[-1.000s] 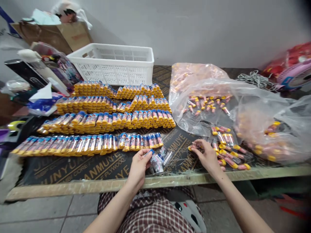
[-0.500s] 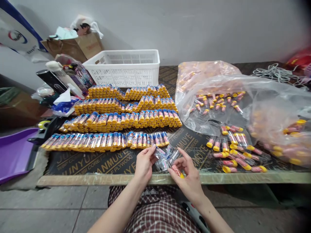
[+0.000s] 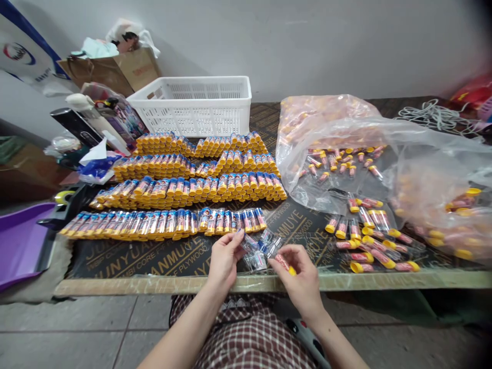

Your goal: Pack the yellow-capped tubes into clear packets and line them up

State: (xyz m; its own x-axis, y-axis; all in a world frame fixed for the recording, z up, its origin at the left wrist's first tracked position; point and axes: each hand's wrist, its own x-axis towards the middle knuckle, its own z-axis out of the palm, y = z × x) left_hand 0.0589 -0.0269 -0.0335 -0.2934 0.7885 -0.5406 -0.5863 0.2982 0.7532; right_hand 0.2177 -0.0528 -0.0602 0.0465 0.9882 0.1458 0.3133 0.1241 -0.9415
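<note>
In the head view my left hand (image 3: 224, 262) pinches clear printed plastic wrappers (image 3: 254, 257) near the table's front edge. My right hand (image 3: 302, 277) has its thumb and fingers closed round a small clear tube (image 3: 283, 263) with pink-red filling and a yellow cap; its clear end points up and left, against the wrappers. To the right lie several loose tubes (image 3: 378, 254) of the same kind. Beyond my left hand, finished-looking tubes with blue tops and yellow bases form a long front row (image 3: 154, 223), with stacked rows (image 3: 234, 187) behind it.
A white plastic basket (image 3: 200, 115) stands at the back. Clear bags (image 3: 326, 115) of tubes fill the right side. Bottles (image 3: 86, 115), a tape dispenser (image 3: 69, 202) and a purple dustpan (image 3: 25, 241) are at the left. Coiled cable (image 3: 434, 114) lies at the far right.
My right fingers have closed in more around the tube, which has shifted slightly right and up. My left hand still holds the wrappers. The view has shifted a little.
</note>
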